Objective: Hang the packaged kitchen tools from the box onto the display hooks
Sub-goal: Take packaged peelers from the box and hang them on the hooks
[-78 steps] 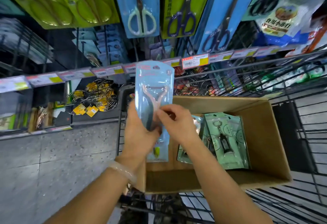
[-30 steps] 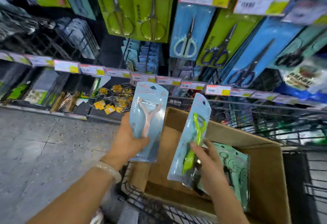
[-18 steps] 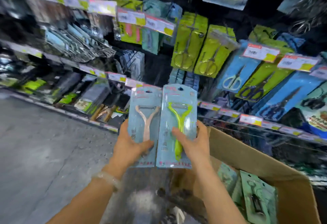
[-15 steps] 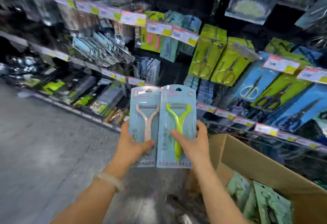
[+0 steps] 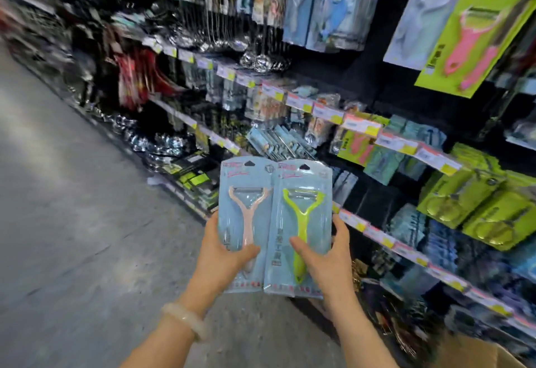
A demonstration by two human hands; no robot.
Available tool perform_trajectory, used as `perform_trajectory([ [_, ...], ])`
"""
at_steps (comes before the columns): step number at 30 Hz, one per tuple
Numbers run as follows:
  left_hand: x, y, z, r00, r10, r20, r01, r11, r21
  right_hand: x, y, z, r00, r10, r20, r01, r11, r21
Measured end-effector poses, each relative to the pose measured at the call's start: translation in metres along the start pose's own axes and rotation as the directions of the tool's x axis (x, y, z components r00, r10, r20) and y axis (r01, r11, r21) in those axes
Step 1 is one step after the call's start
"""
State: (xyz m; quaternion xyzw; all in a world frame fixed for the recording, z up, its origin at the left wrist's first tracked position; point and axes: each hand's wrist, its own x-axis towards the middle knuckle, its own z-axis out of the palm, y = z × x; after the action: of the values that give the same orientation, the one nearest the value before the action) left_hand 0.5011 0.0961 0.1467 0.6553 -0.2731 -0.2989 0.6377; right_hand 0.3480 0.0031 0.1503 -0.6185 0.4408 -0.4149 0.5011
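Motion blur smears the shelving (image 5: 179, 97) at far left; goods there cannot be identified. Price labels (image 5: 361, 125) are too blurred to read. The cardboard box (image 5: 475, 353) is cut off by the bottom right corner, contents out of sight. Print on both peeler packs (image 5: 300, 222) is illegible. The left hand (image 5: 222, 254) covers the pink peeler's (image 5: 248, 216) handle end; the right hand's (image 5: 327, 260) fingers lie partly behind its pack.

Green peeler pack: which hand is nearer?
Right. The right hand grips the green peeler pack at its lower half, thumb across the front. The left hand holds the pink peeler pack beside it, to the left.
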Motion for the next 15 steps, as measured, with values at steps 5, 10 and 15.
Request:
perform_trajectory([
  [5, 0.038, 0.020, -0.018, 0.998, 0.035, -0.054, -0.036, 0.999, -0.016, 0.035, -0.021, 0.031, 0.996, -0.062, 0.065, 0.059, 0.997, 0.052],
  [10, 0.097, 0.044, -0.025, 0.991, 0.119, -0.058, -0.118, 0.993, 0.017, 0.094, -0.036, 0.063, 0.986, -0.136, 0.098, 0.129, 0.989, 0.069],
  [15, 0.175, 0.074, -0.017, 0.983, 0.176, -0.058, -0.176, 0.984, 0.013, 0.173, -0.059, 0.089, 0.974, -0.214, 0.075, 0.204, 0.972, 0.118],
])
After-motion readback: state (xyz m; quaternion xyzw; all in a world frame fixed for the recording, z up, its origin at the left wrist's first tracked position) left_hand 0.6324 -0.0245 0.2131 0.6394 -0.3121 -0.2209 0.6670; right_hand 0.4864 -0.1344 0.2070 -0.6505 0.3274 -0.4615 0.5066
